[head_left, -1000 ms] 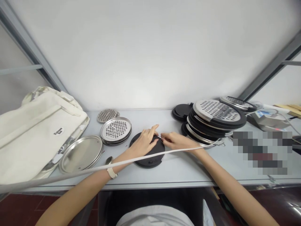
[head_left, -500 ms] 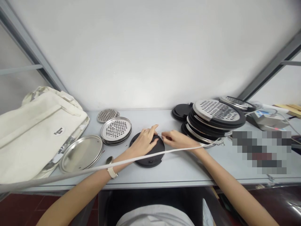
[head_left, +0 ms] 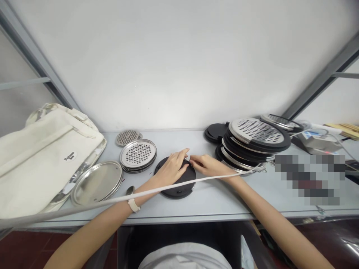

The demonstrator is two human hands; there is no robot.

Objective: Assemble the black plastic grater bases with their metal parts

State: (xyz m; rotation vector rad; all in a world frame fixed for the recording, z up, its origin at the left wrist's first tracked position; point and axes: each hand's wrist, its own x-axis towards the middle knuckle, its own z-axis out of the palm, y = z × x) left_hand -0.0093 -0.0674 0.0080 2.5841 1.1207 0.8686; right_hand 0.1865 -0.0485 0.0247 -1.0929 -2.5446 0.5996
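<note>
We are resting our spread left hand (head_left: 171,167) on the round black disc (head_left: 187,175); at its far-right edge, our right hand (head_left: 205,164) is apparently pinching a small metal part (head_left: 186,160).

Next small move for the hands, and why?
I'd probably ease the small shiny piece inward with the right hand: its fingertips are there, at the rim of the black disc, and the left hand lies across the disc, likely steadying it.

Left hand (head_left: 171,168), right hand (head_left: 206,164): both bare. My left forearm (head_left: 92,229) has a cream band (head_left: 133,205) near the hand, fairly wide. Right forearm (head_left: 269,213) bare. Below the front edge of the bench (head_left: 213,207), I wear a pale greyish-white garment (head_left: 185,251), lightly creased.
</note>
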